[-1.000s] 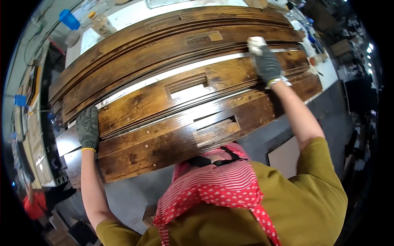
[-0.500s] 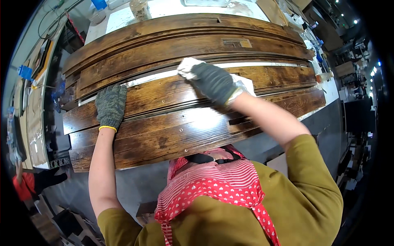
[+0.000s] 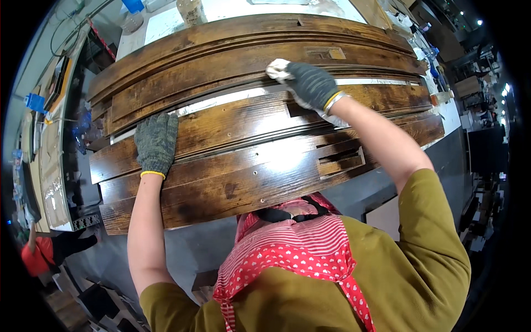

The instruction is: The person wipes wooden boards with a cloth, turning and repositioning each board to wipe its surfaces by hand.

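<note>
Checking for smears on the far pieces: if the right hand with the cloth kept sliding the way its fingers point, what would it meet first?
Probably more stained wood: the right hand and white cloth point up-left across the far dark boards. Depth is uncertain.

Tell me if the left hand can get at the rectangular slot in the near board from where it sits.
Probably not without shifting: the left hand lies flat well left of the slot, and the right forearm crosses above it. The right hand is nearer.

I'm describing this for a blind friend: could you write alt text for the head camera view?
A person's gloved right hand presses a white cloth onto dark-stained wooden boards laid across a workbench, while the gloved left hand rests flat on a nearer board. A red patterned scarf fills the foreground.
</note>
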`<state>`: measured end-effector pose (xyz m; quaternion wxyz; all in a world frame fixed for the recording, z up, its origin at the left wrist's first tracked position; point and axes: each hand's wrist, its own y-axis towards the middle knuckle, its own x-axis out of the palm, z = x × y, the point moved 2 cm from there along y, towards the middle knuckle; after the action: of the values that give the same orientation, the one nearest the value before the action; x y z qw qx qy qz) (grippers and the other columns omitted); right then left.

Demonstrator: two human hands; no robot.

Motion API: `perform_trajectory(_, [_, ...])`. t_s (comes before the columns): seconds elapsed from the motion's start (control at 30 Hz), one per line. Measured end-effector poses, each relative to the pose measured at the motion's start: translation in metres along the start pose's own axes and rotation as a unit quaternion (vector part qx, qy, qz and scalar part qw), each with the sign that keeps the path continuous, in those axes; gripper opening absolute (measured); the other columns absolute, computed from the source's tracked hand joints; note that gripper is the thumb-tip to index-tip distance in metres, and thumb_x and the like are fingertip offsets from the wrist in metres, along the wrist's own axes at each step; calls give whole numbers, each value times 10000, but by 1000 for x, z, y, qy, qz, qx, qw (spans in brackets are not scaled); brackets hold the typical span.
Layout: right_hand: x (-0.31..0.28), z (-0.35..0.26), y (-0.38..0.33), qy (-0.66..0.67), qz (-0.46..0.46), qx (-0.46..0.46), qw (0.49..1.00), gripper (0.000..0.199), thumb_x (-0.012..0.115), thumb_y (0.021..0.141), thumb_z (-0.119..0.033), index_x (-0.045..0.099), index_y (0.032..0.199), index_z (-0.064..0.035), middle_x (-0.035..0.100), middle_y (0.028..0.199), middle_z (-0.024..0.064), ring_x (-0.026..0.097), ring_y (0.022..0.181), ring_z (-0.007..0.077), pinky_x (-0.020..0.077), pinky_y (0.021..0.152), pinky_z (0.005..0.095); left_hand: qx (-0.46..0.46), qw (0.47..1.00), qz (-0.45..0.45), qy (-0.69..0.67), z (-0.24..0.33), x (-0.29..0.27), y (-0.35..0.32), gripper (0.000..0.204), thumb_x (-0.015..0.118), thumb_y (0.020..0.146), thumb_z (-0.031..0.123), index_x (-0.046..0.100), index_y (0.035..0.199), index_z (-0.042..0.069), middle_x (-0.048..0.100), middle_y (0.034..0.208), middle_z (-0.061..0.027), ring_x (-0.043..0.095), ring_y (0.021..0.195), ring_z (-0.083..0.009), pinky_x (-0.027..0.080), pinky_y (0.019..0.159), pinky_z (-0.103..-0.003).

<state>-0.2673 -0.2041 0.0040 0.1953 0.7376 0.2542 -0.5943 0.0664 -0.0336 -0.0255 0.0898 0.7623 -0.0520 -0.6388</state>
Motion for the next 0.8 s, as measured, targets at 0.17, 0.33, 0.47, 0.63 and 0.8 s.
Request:
perform_trajectory(0.17, [-48, 34, -10, 146, -13, -54, 988, 364, 627, 901, -271, 609, 1207, -74, 682, 1032, 125, 659, 929, 264, 513, 872, 371, -15, 999, -37, -16, -6, 9, 1, 360, 427, 960, 328, 646, 1036, 52, 642, 1055, -162, 567, 1018, -343, 406, 933, -460])
perform_trajectory(0.33, [-9, -65, 6, 55, -107, -226, 967, 135, 582, 904, -190, 637, 971, -87, 648, 877, 97, 639, 826, 236, 531, 705, 368, 64, 992, -55, 90, -7, 8, -3, 315, 422, 953, 205, 586, 1199, 97, 599, 1207, -129, 543, 1113, -330, 383, 991, -462])
perform_trajectory(0.47, [0, -57, 17, 94, -65, -295, 949, 136, 560, 906, -161, 627, 985, -73, 642, 871, 119, 645, 822, 261, 540, 717, 386, 46, 985, -122, 110, -25, 26, -13, 346, 410, 947, 181, 554, 1251, 102, 552, 1304, -125, 496, 1213, -329, 355, 1036, -459])
perform_trajectory(0.63, [-2, -5, 22, 62, -111, -278, 952, 223, 572, 846, -107, 629, 1057, -61, 666, 927, 137, 663, 834, 271, 536, 719, 394, 13, 987, -133, 87, -9, 15, 2, 348, 412, 938, 169, 534, 1253, 86, 562, 1266, -156, 502, 1182, -351, 360, 1024, -458])
perform_trajectory(0.8, [8, -27, 32, 95, -120, -301, 941, 236, 572, 833, -98, 630, 1054, -41, 671, 918, 148, 668, 818, 269, 538, 697, 391, 45, 988, -96, 114, -13, 15, -5, 320, 412, 944, 193, 564, 1200, 77, 584, 1208, -149, 514, 1137, -356, 375, 1001, -452])
